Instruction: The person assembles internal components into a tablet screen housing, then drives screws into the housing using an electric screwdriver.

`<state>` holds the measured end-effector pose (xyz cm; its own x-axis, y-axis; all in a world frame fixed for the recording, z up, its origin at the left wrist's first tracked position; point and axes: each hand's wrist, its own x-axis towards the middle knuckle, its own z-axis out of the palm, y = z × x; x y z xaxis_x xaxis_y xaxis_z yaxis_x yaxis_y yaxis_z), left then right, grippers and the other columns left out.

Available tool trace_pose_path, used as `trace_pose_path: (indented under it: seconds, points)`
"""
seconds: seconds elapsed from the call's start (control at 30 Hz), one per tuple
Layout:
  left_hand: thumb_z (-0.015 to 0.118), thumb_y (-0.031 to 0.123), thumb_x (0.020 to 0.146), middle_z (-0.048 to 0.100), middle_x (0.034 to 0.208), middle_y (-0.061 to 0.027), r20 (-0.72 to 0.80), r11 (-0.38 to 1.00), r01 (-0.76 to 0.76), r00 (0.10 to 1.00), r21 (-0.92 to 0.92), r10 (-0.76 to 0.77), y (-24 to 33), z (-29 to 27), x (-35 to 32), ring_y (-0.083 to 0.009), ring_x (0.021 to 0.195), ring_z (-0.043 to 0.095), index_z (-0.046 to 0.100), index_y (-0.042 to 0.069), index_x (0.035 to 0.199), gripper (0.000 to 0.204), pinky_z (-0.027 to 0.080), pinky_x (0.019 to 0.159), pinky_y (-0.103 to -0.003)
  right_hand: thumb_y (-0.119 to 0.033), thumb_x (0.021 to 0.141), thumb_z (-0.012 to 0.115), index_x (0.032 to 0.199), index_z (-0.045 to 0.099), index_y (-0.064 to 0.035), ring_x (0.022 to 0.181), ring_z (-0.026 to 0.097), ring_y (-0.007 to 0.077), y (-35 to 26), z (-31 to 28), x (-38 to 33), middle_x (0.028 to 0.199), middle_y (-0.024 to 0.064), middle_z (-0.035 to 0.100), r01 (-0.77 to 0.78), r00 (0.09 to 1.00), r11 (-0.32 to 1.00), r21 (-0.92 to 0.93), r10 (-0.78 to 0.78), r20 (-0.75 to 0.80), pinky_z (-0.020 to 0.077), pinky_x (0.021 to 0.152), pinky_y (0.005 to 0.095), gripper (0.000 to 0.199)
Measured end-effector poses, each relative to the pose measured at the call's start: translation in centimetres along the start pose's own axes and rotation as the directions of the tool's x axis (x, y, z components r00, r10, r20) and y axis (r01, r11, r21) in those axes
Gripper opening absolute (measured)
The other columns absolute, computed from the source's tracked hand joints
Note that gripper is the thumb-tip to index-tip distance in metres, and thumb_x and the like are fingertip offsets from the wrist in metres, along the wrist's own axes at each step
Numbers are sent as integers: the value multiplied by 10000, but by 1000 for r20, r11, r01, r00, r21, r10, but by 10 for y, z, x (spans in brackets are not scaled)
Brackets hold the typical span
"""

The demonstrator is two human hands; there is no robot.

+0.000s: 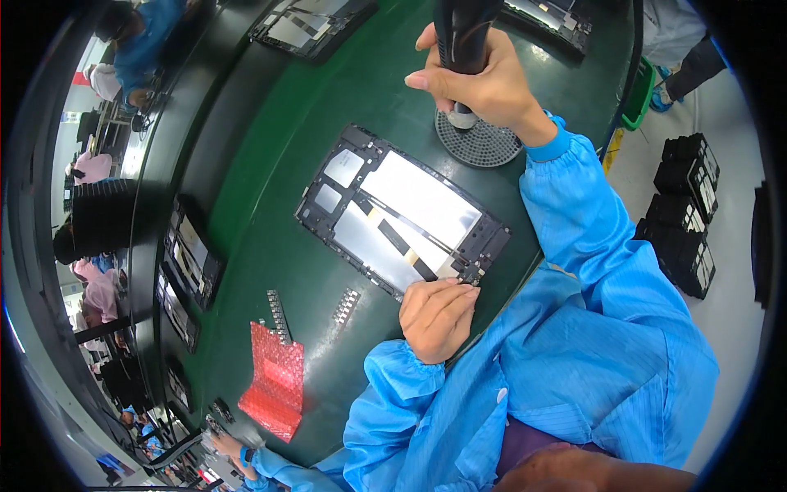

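At the far left, co-workers [147,49] in blue and pink are at the far side of a dark ledge [215,107], on which black-framed panels [195,250] lie in a row. Near the lower left corner, another person's hand [225,447] reaches in beside small dark parts. On the green table [238,271] lies a red bubble-wrap piece [275,385], with one strip of small parts [277,316] at its upper edge and a second strip [346,306] to the right.

Mid-table, a flat device frame [402,209] lies slantwise, its silvery inside facing up. The person's left hand [438,316] has its fingers bunched at the frame's near corner; whether they pinch anything cannot be told. Farther right, the right hand [492,86] wraps around a black handheld tool [463,41], whose lower end overlaps a round perforated dish [484,143] in view; contact cannot be told. Beyond are a green bin [639,98] and stacked black frames [684,213] on the floor.
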<state>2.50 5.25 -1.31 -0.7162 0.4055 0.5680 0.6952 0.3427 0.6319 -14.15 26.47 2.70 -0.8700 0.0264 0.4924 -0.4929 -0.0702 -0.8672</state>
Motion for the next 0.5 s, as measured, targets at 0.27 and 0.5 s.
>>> trace_pose_path:
  seconds: [0.27, 0.5]
  points:
    - [774, -30, 559, 663, 770, -66, 18, 1000, 7, 1000, 20, -7, 5, -1, 2, -258, 768, 634, 676, 34, 786, 256, 463, 622, -324, -146, 796, 721, 912, 564, -14, 538, 573, 107, -1, 2, 1, 710, 76, 616, -19, 999, 999, -37, 20, 46, 452, 486, 222, 237]
    - [750, -33, 607, 655, 796, -92, 5, 993, 92, 996, -71, -91, 9, -7, -2, -257, 795, 636, 669, 16, 774, 192, 483, 657, -328, -94, 720, 785, 912, 562, -20, 492, 550, 94, -5, 12, -1, 622, 32, 584, -44, 999, 999, 17, 44, -1, 433, 463, 224, 303]
